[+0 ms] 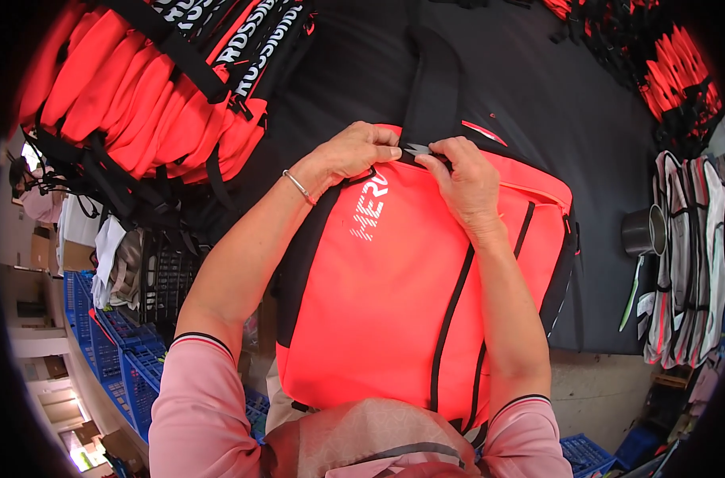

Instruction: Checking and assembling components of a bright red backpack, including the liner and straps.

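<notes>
A bright coral-red and black backpack (378,295) lies in front of me, its lower end close to my body. Both hands meet at its top edge, beside a wide black strap (432,88) that runs away from me. My left hand (354,153) is closed in a pinch at the seam; what its fingertips grip is too small to make out. Between the fingers of my right hand (467,183) are small grey metal thread snips (416,149), their pointed blades parted toward my left fingertips.
Black cloth covers the table (354,64). Stacked red and black bags (155,103) fill the far left, with more bags (681,72) at the far right. A dark metal cup (642,231) stands near grey-white bundled pieces (685,255). Blue crates (111,350) sit lower left.
</notes>
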### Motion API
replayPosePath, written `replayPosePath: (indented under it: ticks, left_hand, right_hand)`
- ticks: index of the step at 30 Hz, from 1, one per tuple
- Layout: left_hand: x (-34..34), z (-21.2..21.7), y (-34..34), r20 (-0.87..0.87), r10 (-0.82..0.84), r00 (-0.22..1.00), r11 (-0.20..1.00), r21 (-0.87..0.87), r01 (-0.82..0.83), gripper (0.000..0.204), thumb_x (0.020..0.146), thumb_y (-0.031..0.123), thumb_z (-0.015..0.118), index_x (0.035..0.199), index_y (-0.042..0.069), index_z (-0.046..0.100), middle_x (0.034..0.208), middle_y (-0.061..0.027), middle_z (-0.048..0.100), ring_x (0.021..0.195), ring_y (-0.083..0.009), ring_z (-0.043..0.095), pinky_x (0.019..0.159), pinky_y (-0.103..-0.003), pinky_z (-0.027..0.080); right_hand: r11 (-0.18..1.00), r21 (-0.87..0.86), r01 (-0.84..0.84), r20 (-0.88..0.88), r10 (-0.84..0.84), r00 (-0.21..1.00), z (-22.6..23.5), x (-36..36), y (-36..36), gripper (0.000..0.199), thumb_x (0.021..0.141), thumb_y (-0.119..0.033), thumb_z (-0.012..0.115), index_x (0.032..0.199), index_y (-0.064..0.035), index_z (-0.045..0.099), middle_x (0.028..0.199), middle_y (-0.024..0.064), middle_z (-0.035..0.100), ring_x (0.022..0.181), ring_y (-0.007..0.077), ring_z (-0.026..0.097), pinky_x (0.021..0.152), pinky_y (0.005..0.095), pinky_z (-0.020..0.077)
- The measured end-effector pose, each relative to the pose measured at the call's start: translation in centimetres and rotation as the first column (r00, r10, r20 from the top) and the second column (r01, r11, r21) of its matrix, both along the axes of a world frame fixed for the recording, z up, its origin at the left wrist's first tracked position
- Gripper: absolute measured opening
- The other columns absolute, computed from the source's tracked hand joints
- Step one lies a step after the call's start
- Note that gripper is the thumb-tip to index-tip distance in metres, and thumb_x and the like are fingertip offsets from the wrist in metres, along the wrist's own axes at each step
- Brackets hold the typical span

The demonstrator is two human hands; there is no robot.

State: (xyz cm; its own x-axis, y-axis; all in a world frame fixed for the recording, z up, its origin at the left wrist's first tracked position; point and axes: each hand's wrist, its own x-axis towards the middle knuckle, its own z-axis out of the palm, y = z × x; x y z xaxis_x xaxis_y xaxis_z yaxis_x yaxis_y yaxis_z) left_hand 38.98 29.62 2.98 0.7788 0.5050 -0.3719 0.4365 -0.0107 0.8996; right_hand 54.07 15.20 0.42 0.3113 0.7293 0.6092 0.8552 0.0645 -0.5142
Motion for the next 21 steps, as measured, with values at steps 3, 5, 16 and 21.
replayPosePath:
  ticks: [3, 5, 16, 21]
  left_hand:
    - [-0.5, -0.6, 0.6, 0.015, 0.002, 1.0, 1.0, 0.025, -0.002, 0.017, 0.092, 0.015, 0.064, 0.086, -0.001, 0.067, 0.076, -0.0027, 0.065, 0.066, -0.0073, 0.059, 0.061, -0.025, 0.049]
    - [0.0, -0.3, 0.3, 0.058, -0.018, 0.998, 0.999, 0.039, 0.016, 0.016, 0.093, 0.014, 0.063, 0.086, 0.001, 0.065, 0.075, 0.0012, 0.061, 0.066, -0.005, 0.054, 0.061, -0.023, 0.046]
    - [-1.4, -1.7, -2.6, 0.221, -0.06, 0.973, 0.838, 0.541, -0.072, 0.014, 0.083, 0.013, 0.071, 0.089, 0.001, 0.066, 0.088, -0.0062, 0.064, 0.099, -0.0205, 0.053, 0.087, -0.032, 0.047]
    - [-0.7, -0.4, -1.6, 0.279, 0.23, 0.932, 0.963, 0.076, -0.26, 0.063, 0.093, 0.06, 0.052, 0.104, 0.001, 0.071, 0.108, -0.0112, 0.07, 0.099, -0.0218, 0.065, 0.098, -0.032, 0.043]
  right_hand:
    - [0.999, -0.048, 0.009, 0.077, -0.006, 0.997, 0.2, -0.2, 0.2, 0.018, 0.081, -0.015, 0.078, 0.087, -0.0052, 0.064, 0.077, 0.0044, 0.062, 0.065, 0.0174, 0.059, 0.057, 0.0298, 0.0473]
    - [0.996, -0.083, 0.036, 0.101, -0.028, 0.995, 0.4, 0.5, 0.0, 0.016, 0.082, -0.014, 0.077, 0.09, -0.0058, 0.066, 0.079, 0.0038, 0.063, 0.066, 0.015, 0.06, 0.059, 0.0282, 0.0477]
    - [0.981, -0.196, -0.011, -0.908, -0.177, 0.38, 3.5, 5.9, 6.0, 0.071, 0.078, -0.031, 0.082, 0.129, 0.0089, 0.055, 0.096, 0.0085, 0.066, 0.084, 0.0126, 0.06, 0.08, 0.0267, 0.0481]
    - [0.995, 0.095, -0.017, -0.809, 0.087, 0.582, 7.0, 2.3, 2.5, 0.049, 0.086, -0.015, 0.071, 0.126, 0.0098, 0.057, 0.095, 0.0021, 0.064, 0.084, 0.0086, 0.056, 0.08, 0.0244, 0.0461]
